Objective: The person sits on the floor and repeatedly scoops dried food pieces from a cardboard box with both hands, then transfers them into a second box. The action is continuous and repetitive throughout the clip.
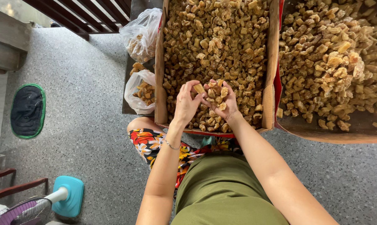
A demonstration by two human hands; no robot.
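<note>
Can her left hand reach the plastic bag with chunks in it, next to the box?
Probably yes. The left hand is over the cardboard box, and the plastic bag lies just beyond the box's left wall, with nothing between.

Golden-brown chunks [215, 41] fill a tan cardboard box [271, 62]; dark mat [27, 110] edged green; teal fan base [69, 196].
</note>
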